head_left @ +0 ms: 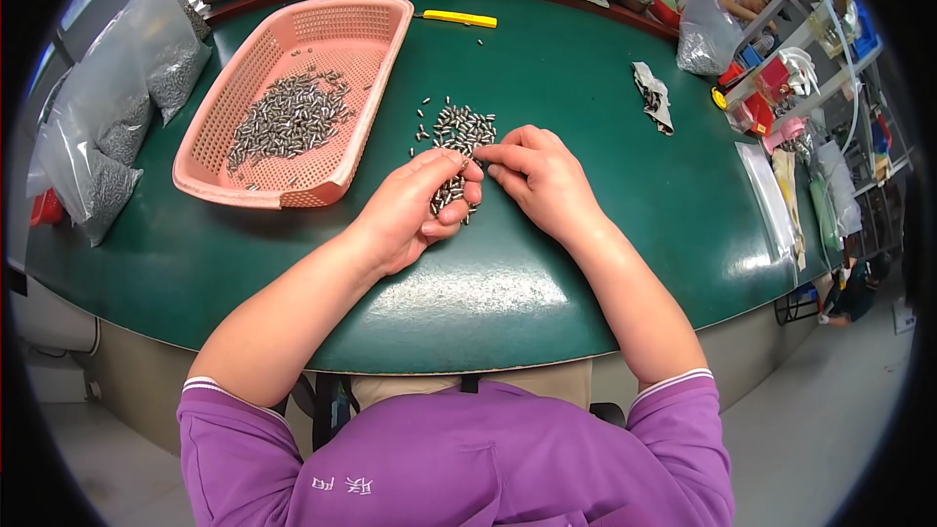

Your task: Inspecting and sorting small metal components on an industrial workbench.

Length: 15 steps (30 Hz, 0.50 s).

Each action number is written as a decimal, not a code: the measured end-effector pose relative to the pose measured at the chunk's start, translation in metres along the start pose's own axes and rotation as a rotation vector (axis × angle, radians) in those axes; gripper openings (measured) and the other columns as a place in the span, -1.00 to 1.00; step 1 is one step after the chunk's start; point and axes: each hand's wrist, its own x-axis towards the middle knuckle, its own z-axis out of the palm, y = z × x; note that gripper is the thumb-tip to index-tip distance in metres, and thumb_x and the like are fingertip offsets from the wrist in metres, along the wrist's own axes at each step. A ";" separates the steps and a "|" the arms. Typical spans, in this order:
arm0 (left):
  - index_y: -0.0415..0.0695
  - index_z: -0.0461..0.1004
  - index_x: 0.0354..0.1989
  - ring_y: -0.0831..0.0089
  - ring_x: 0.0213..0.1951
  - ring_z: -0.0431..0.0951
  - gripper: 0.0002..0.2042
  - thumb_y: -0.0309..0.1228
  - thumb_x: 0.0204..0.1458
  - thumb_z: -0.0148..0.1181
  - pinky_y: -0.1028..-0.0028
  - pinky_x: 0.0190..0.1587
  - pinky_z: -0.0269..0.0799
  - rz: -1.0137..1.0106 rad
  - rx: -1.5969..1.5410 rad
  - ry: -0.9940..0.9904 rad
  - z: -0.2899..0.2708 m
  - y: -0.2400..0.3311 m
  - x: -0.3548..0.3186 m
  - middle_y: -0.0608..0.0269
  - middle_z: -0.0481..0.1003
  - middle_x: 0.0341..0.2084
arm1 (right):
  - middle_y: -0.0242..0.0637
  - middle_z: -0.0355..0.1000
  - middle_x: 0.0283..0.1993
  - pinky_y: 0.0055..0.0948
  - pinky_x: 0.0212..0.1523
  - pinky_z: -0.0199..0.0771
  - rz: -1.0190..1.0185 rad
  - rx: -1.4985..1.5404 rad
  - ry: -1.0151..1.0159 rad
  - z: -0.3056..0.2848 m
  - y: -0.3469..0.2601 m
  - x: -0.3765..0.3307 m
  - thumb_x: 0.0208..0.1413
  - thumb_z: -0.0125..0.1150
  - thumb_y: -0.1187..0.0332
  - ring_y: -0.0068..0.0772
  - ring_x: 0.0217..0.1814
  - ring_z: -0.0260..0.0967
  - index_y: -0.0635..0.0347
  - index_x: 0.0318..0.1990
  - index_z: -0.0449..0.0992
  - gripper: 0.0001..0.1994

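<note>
Left hand [415,210] cupping metal pins [451,197]; right hand [542,176] pinching one; pin axis unclear.

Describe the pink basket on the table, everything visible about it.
The pink basket looks like plastic: a rectangular tray with rounded corners, perforated mesh walls and floor. It sits upright and tilted diagonally on the green table, left of both hands, touched by neither. A heap of small metal pins lies inside it.

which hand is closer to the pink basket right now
Left. The left hand lies just right of the pink basket, close to its near corner, cupping small metal pins. The right hand sits farther right, beyond the loose pin pile.
</note>
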 end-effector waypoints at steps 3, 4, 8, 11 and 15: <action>-0.19 0.33 -0.27 0.67 -0.60 0.20 -0.81 -0.32 0.21 -0.10 0.70 -0.67 0.00 0.004 -0.004 -0.006 -0.001 0.000 0.000 0.25 0.35 -0.44 | -0.30 0.39 -0.31 -0.29 -0.12 0.39 -0.026 -0.016 0.034 -0.001 -0.003 0.000 -0.06 0.23 0.41 -0.21 -0.16 0.34 0.09 -0.27 0.56 -0.85; -0.19 0.33 -0.27 0.67 -0.60 0.20 -0.81 -0.31 0.21 -0.10 0.70 -0.66 0.00 0.005 -0.001 -0.003 -0.001 0.000 0.000 0.25 0.35 -0.43 | -0.30 0.39 -0.31 -0.29 -0.12 0.39 -0.026 -0.016 0.033 -0.001 -0.003 0.000 -0.06 0.23 0.41 -0.21 -0.16 0.34 0.09 -0.27 0.56 -0.85; -0.18 0.33 -0.26 0.67 -0.59 0.21 -0.80 -0.29 0.20 -0.09 0.71 -0.66 0.00 0.029 0.034 0.015 0.001 0.000 0.000 0.25 0.35 -0.43 | -0.25 0.39 -0.33 -0.28 -0.14 0.39 0.066 -0.030 -0.011 -0.005 -0.001 -0.001 -0.06 0.23 0.42 -0.17 -0.18 0.35 0.15 -0.32 0.53 -0.88; -0.16 0.34 -0.25 0.69 -0.58 0.22 -0.82 -0.30 0.18 -0.02 0.72 -0.65 0.00 0.049 0.042 0.035 0.004 0.000 0.000 0.29 0.36 -0.43 | -0.25 0.39 -0.34 -0.32 -0.16 0.40 0.053 -0.034 -0.011 -0.008 -0.003 0.001 -0.03 0.22 0.43 -0.21 -0.20 0.36 0.16 -0.30 0.52 -0.88; -0.14 0.33 -0.20 0.72 -0.56 0.23 -0.84 -0.38 0.11 0.09 0.73 -0.65 0.00 0.037 0.073 0.005 -0.004 -0.003 0.002 0.32 0.37 -0.42 | -0.33 0.36 -0.31 -0.49 -0.19 0.40 0.203 0.486 -0.037 -0.015 -0.019 0.003 0.05 0.20 0.42 -0.45 -0.26 0.36 0.16 -0.27 0.51 -0.90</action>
